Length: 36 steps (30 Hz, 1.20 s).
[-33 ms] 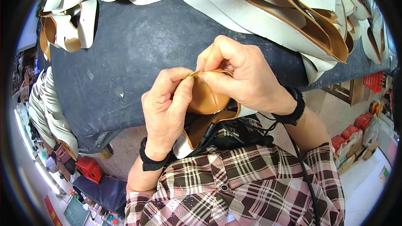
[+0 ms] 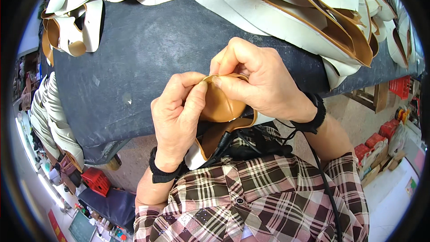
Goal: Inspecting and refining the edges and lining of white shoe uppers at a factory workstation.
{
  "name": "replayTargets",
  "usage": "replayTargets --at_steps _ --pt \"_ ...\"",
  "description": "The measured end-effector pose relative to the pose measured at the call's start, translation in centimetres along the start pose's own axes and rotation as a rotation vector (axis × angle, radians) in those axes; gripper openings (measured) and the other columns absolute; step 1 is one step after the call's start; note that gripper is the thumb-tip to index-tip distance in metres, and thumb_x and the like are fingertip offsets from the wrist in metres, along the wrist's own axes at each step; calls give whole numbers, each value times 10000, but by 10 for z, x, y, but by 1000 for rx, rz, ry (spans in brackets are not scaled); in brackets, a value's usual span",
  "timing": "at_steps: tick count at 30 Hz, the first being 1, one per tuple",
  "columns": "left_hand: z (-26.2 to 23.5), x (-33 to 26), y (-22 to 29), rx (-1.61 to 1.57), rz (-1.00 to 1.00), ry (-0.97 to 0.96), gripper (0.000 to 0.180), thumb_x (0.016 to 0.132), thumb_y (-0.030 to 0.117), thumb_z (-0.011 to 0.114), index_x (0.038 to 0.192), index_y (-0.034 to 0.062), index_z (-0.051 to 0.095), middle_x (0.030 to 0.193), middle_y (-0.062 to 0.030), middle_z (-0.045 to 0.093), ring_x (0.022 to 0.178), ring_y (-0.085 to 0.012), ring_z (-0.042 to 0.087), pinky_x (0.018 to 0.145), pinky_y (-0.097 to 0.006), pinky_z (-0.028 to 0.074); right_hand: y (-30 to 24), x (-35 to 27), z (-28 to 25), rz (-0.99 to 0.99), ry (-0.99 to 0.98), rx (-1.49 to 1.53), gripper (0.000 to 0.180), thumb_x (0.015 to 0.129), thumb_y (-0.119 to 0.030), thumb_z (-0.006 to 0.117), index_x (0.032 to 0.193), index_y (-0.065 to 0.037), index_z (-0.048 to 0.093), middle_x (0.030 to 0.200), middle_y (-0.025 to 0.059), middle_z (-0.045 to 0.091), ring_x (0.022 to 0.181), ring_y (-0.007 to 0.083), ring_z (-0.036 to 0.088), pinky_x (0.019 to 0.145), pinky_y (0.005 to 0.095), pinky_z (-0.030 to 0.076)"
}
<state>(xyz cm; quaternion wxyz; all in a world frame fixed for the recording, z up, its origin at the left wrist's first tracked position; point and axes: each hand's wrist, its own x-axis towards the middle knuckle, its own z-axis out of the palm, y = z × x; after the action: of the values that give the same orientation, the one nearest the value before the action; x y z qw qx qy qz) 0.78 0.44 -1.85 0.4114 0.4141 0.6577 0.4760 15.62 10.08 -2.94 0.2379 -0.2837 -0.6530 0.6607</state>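
A shoe upper (image 2: 218, 107) with tan lining and a white outer side is held at the table's near edge, close to my body. My left hand (image 2: 175, 110) pinches its top edge between thumb and forefinger. Right beside that pinch, my right hand (image 2: 264, 78) grips the same edge, its thumb pressed on the tan surface and its other fingers curled behind. The lower part of the upper hangs toward my lap, its white side showing at the ends. The fingertips of my right hand are partly hidden behind the rim.
A dark-covered table (image 2: 130, 62) stretches in front of me. More white and tan shoe uppers (image 2: 224, 4) lie along its far side, with a fanned stack (image 2: 56, 116) at the left. Black cables (image 2: 224, 141) hang by my lap. A red crate (image 2: 96, 180) stands at lower left.
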Motion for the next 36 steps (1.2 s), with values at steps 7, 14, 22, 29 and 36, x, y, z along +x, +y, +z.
replayTargets --at_steps 7,14,22,29,36 --pt "3 4 -2 39 -40 -49 88 865 78 623 921 12 642 749 11 623 685 -38 530 633 -192 440 9 4 -3 -143 73 -103 103 717 -46 592 771 1 519 636 127 587 545 241 581 504 327 441" --pt "2 6 -1 -33 -188 -128 86 884 83 581 855 5 600 738 23 586 690 -39 505 630 -190 419 10 7 -18 148 -153 62 166 722 -93 639 802 20 548 686 105 586 633 153 565 564 279 441" --pt "2 2 -1 -184 -278 -229 91 896 93 561 844 25 592 775 29 573 732 -40 495 682 -189 399 6 6 -24 270 -316 193 181 781 -12 651 880 -41 502 763 7 591 707 32 533 602 175 404" --pt "9 -3 -4 -423 -277 -251 72 899 99 567 870 36 585 791 31 584 738 -29 502 692 -185 404 9 8 -34 394 -415 448 198 769 0 659 889 -33 505 783 28 622 699 55 581 612 169 441" --pt "16 -12 4 -437 -303 -195 52 906 90 556 888 44 573 806 32 580 744 -27 501 697 -179 402 11 8 -41 434 -463 459 250 763 -10 672 962 -11 521 805 52 633 734 83 616 648 180 479"
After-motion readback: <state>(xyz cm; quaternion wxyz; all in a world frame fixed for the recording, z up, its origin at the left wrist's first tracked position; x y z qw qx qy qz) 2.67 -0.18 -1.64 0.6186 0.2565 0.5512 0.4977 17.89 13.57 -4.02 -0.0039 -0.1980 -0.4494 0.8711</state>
